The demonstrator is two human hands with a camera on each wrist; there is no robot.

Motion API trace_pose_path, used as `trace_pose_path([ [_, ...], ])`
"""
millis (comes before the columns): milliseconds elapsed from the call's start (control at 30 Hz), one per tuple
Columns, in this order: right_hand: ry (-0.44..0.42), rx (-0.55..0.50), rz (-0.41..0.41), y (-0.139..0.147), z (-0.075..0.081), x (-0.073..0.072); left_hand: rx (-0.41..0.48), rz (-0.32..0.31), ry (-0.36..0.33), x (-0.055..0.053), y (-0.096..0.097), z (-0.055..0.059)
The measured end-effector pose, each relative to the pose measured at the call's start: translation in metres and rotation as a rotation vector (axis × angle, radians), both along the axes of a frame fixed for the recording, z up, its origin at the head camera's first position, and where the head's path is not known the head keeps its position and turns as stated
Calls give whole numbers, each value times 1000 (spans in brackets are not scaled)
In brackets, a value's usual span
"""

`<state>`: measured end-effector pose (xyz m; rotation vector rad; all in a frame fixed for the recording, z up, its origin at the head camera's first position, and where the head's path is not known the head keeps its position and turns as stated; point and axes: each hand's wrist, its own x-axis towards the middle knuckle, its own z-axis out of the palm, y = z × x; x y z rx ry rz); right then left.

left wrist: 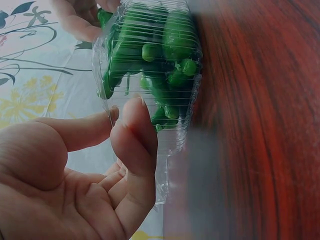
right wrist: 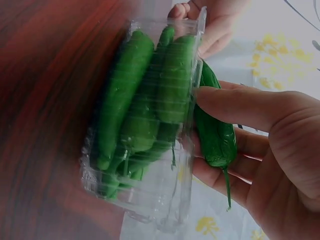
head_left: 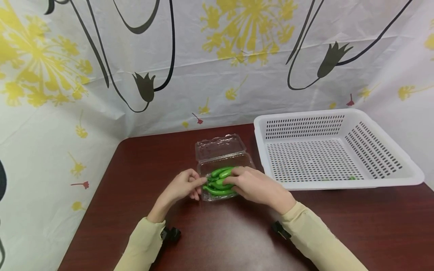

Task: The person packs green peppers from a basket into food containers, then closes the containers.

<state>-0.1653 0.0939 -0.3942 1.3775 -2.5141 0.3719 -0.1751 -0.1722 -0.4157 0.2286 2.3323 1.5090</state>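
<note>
Several green chili peppers lie in a clear plastic clamshell box, whose lid is folded back toward the far edge of the table. My left hand pinches the box's left side wall, its thumb at the rim and its index finger against the outside. From the right, my right hand reaches over the box. Its thumb and fingers hold one green chili pepper at the rim, stem hanging free in the right wrist view. Ribbed clear walls show more peppers stacked inside.
A large white perforated plastic basket stands to the right of the box, with small green bits near its front wall. The dark red wooden table meets a white floral-patterned sheet behind and at the sides.
</note>
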Motion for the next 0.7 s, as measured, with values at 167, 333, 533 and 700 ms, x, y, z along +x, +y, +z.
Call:
trace_pose_path([
  [167,29,-16,3,-3,-2,1,3,-1,3,0,0,-1],
  [333,55,-41,17,-5,-3,2,2,-5,0,0,0,-1],
  [533,55,-33,20,-7,-6,2,-6,-1,3,0,0,0],
  [700,74,-40,29,-7,-8,2,-6,0,1,0,1,0],
])
